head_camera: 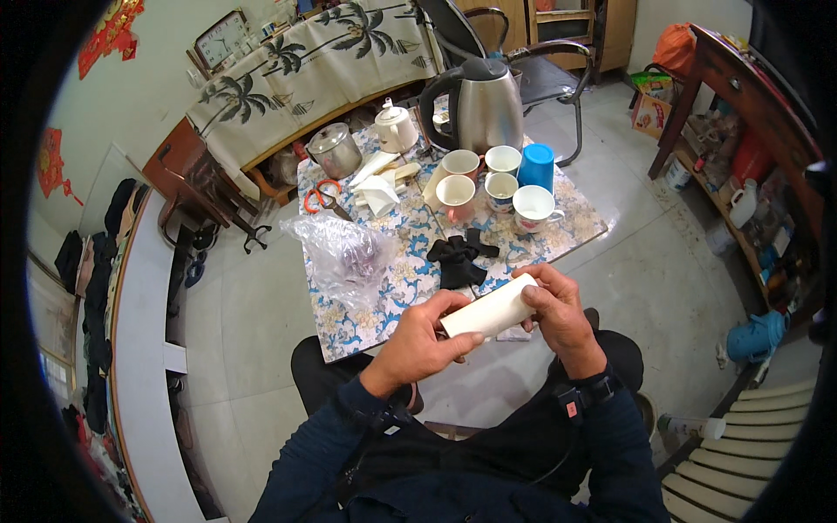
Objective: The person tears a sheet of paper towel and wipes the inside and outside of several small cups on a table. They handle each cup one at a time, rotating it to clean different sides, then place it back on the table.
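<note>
Above my lap, both hands hold a white roll (490,306), likely paper, tilted up to the right. My left hand (422,338) grips its lower left end, thumb along the near side. My right hand (559,314) is closed around the upper right end, with the thumb pressed on top. Just beyond the roll, a crumpled black cloth item (461,258) lies on the table (418,287) with its blue floral cover. Left of it rests a clear plastic bag (346,261) with something purplish inside. Orange-handled scissors (327,198) lie behind the bag, beside folded white papers (380,189).
Several cups, including a white mug (536,208) and a blue tumbler (536,168), stand at the table's right. Behind them is a steel electric kettle (489,108). A lidded metal pot (335,150) and a white teapot (395,127) stand at the back left. A black chair (549,78) is beyond.
</note>
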Tool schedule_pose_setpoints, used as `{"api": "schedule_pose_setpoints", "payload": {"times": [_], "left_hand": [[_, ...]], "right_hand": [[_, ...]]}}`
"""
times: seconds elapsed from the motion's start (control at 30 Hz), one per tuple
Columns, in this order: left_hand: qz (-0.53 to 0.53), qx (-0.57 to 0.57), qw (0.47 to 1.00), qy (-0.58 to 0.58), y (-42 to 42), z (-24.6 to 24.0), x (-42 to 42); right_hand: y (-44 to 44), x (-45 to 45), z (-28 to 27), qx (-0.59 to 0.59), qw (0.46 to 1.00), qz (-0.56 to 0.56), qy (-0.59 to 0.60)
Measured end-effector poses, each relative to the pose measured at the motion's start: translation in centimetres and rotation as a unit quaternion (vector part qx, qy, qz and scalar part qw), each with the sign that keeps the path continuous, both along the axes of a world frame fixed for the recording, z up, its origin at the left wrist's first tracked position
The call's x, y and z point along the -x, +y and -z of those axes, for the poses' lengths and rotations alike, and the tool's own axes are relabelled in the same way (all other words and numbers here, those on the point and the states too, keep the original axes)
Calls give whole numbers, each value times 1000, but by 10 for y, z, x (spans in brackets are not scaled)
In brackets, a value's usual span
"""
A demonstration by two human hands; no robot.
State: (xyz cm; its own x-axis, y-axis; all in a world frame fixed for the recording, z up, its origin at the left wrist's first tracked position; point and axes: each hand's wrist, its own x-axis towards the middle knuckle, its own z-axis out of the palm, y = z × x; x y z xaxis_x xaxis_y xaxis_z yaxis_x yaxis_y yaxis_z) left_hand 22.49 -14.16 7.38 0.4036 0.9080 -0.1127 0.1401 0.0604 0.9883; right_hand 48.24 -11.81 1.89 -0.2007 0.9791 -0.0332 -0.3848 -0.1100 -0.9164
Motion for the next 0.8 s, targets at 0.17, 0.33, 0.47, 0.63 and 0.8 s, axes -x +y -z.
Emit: {"api": "schedule_pose_setpoints", "payload": {"times": [0.17, 0.33, 0.47, 0.63, 0.8], "left_hand": [[-34, -214, 968, 124, -9, -4, -5], [-52, -365, 920, 130, -7, -11, -6], [-58, -356, 928, 99, -9, -26, 2], [-137, -321, 934, 83, -9, -66, 63], [-348, -364, 855, 126, 16, -106, 157]], "right_hand": [[1, 1, 1, 22, 999, 11, -24], [2, 0, 6, 33, 998, -46, 4], [1, 1, 15, 4, 993, -117, 33], [4, 4, 22, -19, 992, -106, 71], [4, -1, 21, 19, 999, -40, 16]]}}
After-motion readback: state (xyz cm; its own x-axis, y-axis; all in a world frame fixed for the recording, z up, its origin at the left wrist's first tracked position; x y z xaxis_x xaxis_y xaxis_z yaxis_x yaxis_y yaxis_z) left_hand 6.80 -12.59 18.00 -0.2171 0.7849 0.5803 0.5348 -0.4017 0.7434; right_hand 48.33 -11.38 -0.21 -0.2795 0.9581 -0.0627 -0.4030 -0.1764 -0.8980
